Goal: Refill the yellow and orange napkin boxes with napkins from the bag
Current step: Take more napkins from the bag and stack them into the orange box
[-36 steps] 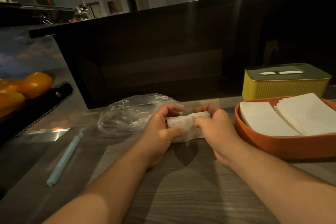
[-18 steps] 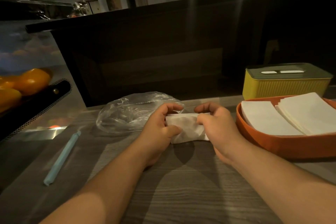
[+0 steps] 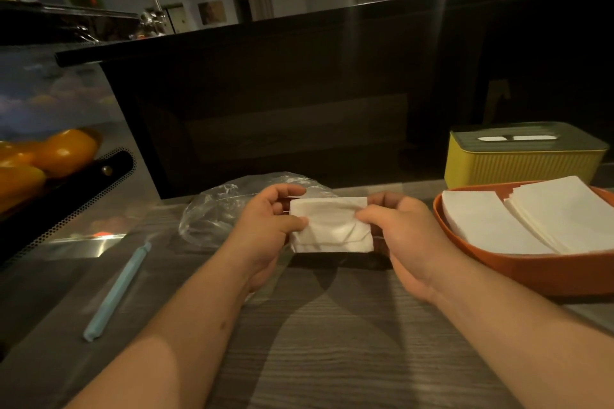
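Both hands are up front, centre of view, holding one folded white napkin [image 3: 332, 226] between them just above the desk [image 3: 332, 359]. The left hand [image 3: 262, 232] pinches the napkin's left edge: thumb on the near face, fingers curled round behind, grip closed on the paper. The right hand [image 3: 408, 236] does the same on the right edge, thumb pressed on the front, fingers hooked behind the top corner, grip also closed on the napkin. The napkin is creased, roughly rectangular, stretched flat between the two grips, face toward the camera. There is a dark shadow on the desk under it.

The clear plastic bag [image 3: 216, 212] lies crumpled on the desk just behind the left hand. It looks mostly flat, and I can't tell if anything is left in it. The orange box [image 3: 531, 276] sits at right, near the right hand but not touching. It is open-topped, with two stacks of white napkins [image 3: 481, 226] side by side inside — the right stack is higher and fanned a bit. The yellow box [image 3: 521, 166] stands behind the orange one, with ribbed sides and its grey-green lid [image 3: 564, 139] on. White paper shows in the lid's slot.

On the left, a pale blue pen-like stick [image 3: 116, 292] lies diagonally on the desk, well apart from the hands. Farther left is a black perforated tray [image 3: 76, 192] with orange-yellow fruit [image 3: 63, 151] on it. A dark panel [image 3: 282, 103] rises behind the desk — the lighting is dim.
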Demonstrator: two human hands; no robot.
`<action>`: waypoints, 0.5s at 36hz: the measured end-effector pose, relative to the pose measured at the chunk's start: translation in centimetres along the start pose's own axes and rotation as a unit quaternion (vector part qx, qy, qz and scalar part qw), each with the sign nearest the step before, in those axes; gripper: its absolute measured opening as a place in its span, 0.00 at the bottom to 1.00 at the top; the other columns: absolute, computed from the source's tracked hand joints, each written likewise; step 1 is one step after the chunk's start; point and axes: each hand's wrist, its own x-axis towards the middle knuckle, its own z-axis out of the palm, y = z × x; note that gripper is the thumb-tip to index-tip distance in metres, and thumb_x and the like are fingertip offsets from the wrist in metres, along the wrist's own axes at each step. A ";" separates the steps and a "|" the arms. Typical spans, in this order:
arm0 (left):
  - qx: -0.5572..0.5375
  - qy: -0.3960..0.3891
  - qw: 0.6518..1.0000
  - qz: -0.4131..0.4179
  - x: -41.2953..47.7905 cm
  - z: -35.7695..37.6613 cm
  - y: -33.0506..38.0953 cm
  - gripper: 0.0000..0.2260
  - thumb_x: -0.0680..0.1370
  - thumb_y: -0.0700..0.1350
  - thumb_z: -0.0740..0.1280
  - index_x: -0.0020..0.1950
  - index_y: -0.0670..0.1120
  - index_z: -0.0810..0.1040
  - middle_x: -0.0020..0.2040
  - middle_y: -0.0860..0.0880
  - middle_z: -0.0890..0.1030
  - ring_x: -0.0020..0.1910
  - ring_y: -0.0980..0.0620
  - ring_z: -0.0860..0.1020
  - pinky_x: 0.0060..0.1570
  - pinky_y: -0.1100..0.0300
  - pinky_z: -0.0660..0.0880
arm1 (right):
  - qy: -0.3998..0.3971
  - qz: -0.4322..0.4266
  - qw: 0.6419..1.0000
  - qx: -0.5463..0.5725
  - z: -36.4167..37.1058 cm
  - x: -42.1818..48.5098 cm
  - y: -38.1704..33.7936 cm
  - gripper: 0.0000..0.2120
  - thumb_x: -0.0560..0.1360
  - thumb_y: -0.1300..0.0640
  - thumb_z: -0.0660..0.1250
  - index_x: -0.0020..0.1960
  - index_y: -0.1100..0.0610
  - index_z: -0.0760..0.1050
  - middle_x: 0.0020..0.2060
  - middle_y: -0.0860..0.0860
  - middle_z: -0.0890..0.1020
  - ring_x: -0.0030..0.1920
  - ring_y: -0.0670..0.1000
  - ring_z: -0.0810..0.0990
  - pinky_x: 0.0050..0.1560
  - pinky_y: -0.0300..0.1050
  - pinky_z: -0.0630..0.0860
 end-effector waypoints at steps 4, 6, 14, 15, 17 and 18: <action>0.097 0.054 0.994 0.024 0.2 0.1 -0.6 0.17 0.76 0.33 0.71 0.59 0.51 0.77 0.56 0.45 0.80 0.51 0.46 0.83 0.44 0.55 0.82 | 0.057 -0.067 0.994 -0.066 0.3 -0.3 0.0 0.03 0.78 0.58 0.69 0.49 0.51 0.80 0.44 0.53 0.84 0.47 0.52 0.84 0.45 0.48 0.83; 0.177 0.091 0.978 0.056 0.2 0.2 -0.8 0.15 0.77 0.36 0.72 0.58 0.52 0.76 0.54 0.46 0.79 0.48 0.48 0.82 0.47 0.51 0.83 | 0.110 -0.161 0.966 -0.168 0.2 -0.6 -0.1 0.04 0.78 0.57 0.68 0.46 0.49 0.77 0.38 0.48 0.80 0.42 0.43 0.80 0.37 0.34 0.76; -0.066 -0.144 0.974 -0.165 -1.2 1.0 1.0 0.39 0.79 0.70 0.52 0.62 0.37 0.82 0.51 0.37 0.82 0.47 0.41 0.81 0.50 0.47 0.79 | 0.036 -0.431 0.825 -0.364 1.9 -1.7 -0.5 0.06 0.75 0.61 0.68 0.45 0.51 0.75 0.40 0.43 0.75 0.44 0.43 0.75 0.43 0.35 0.74; -0.085 -0.161 0.968 -0.175 -1.2 1.0 1.2 0.39 0.79 0.71 0.52 0.63 0.38 0.82 0.53 0.37 0.81 0.50 0.40 0.80 0.53 0.46 0.77 | 0.005 -0.442 0.809 -0.388 2.1 -1.8 -0.4 0.05 0.74 0.61 0.68 0.45 0.51 0.76 0.41 0.43 0.76 0.45 0.44 0.74 0.44 0.38 0.73; -0.119 -0.168 0.963 -0.174 -1.3 0.9 1.6 0.34 0.80 0.66 0.54 0.63 0.40 0.83 0.52 0.39 0.83 0.50 0.43 0.81 0.53 0.48 0.76 | -0.048 -0.451 0.778 -0.436 2.2 -1.9 -0.3 0.05 0.73 0.59 0.68 0.45 0.50 0.77 0.42 0.43 0.77 0.46 0.44 0.73 0.45 0.41 0.72; -0.127 -0.160 0.964 -0.168 -1.4 0.8 1.8 0.29 0.81 0.62 0.56 0.64 0.40 0.82 0.49 0.40 0.83 0.46 0.45 0.82 0.50 0.51 0.77 | -0.064 -0.450 0.762 -0.461 2.1 -2.0 -0.2 0.04 0.73 0.58 0.68 0.45 0.49 0.78 0.42 0.43 0.77 0.47 0.44 0.72 0.46 0.41 0.72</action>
